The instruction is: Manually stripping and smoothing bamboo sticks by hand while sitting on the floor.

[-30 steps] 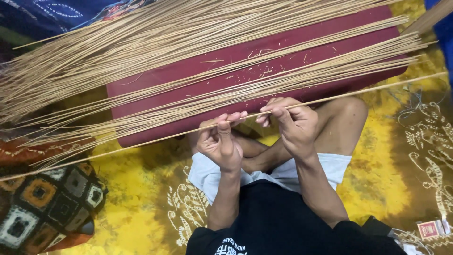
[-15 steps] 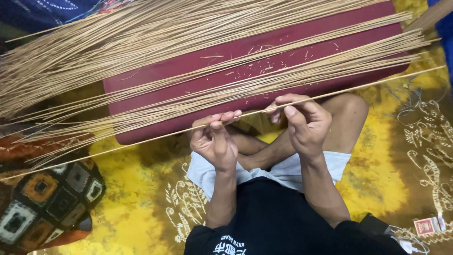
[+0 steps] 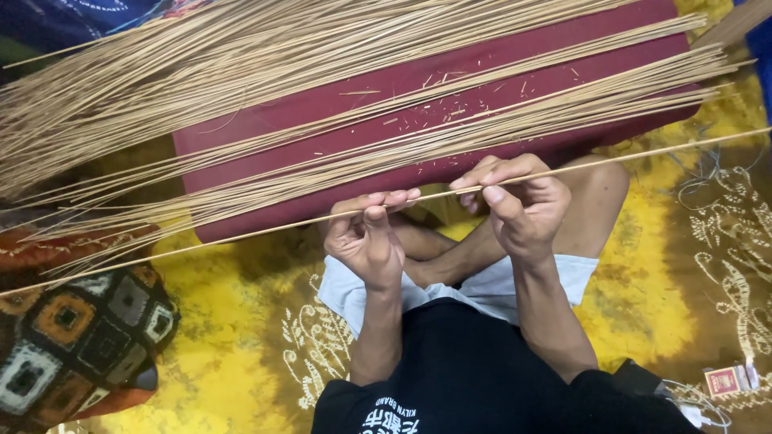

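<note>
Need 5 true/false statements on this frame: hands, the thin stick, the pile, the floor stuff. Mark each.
1. Both hands pinch the same single thin stick. True: the left hand and right hand each grip it.
2. The stick pile lies on a green board. False: it rests on a dark red board.
3. The person sits cross-legged on a yellow patterned cloth. True.
4. A patchwork cushion lies at the right edge. False: it lies at lower left.
5. The held stick is snapped in two. False: it runs unbroken from the left edge to the right edge.
</note>
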